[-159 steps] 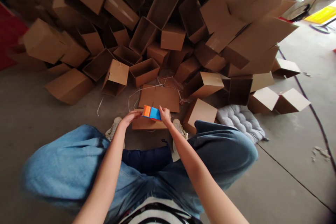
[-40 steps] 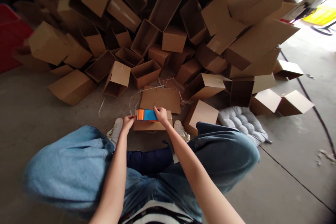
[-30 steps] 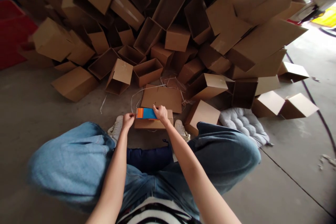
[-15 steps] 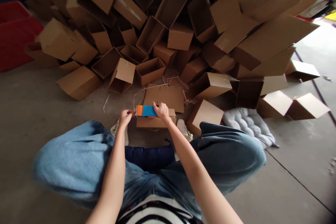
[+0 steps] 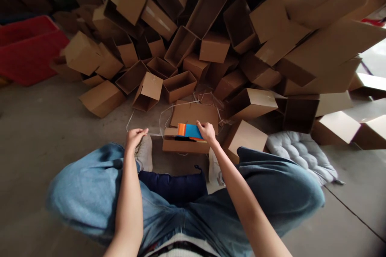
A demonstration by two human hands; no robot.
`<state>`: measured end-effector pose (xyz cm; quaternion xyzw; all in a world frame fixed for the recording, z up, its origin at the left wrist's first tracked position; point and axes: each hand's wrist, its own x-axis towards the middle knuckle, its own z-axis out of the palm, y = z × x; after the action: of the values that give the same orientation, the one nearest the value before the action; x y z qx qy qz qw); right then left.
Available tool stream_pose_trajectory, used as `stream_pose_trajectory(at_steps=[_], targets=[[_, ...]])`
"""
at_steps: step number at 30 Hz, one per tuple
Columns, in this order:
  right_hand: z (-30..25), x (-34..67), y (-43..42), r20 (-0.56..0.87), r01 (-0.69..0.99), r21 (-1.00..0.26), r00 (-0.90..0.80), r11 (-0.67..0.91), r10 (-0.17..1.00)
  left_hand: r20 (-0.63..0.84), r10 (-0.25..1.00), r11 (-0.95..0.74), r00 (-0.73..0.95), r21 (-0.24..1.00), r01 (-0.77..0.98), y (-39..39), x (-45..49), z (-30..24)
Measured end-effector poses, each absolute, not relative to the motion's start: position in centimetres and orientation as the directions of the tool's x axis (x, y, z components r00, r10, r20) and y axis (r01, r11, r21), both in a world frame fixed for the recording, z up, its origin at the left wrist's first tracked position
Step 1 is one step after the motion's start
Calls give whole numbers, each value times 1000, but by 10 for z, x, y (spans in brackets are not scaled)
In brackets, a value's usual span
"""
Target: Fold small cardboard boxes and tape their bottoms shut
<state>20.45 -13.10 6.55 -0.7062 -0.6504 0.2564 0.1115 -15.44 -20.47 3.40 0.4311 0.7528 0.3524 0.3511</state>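
Observation:
I sit on the floor with a small flat cardboard box (image 5: 183, 144) between my feet. My right hand (image 5: 206, 130) grips a blue and orange tape dispenser (image 5: 188, 130) held just over the box top. My left hand (image 5: 134, 136) is off to the left of the box, above my left shoe, with its fingers pinched together. A thin clear strip of tape seems to stretch from the pinched fingers toward the dispenser.
A tall heap of open cardboard boxes (image 5: 211, 36) fills the space ahead. A folded flat box (image 5: 194, 112) and loose white straps lie just beyond the small box. A grey cushion (image 5: 301, 154) sits to the right, a red crate (image 5: 27, 48) far left.
My left hand has pulled away leftward from the dispenser, opening a wide gap. The dispenser and right hand stay over the box. My head has turned a little left.

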Motion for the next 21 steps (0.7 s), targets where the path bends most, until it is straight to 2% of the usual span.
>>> stream_pose_trajectory(at_steps=[9, 16, 21], targets=[[35, 182, -141, -127, 923, -382, -5, -44, 992, -368, 827, 546, -425, 705, 452, -211, -154, 25], [29, 182, -133, -143, 912, -404, 19, -76, 990, -343, 830, 533, -440, 722, 441, -212, -149, 19], [27, 182, -134, -132, 902, -423, 32, -86, 991, -357, 824, 553, -439, 674, 490, -210, -150, 16]])
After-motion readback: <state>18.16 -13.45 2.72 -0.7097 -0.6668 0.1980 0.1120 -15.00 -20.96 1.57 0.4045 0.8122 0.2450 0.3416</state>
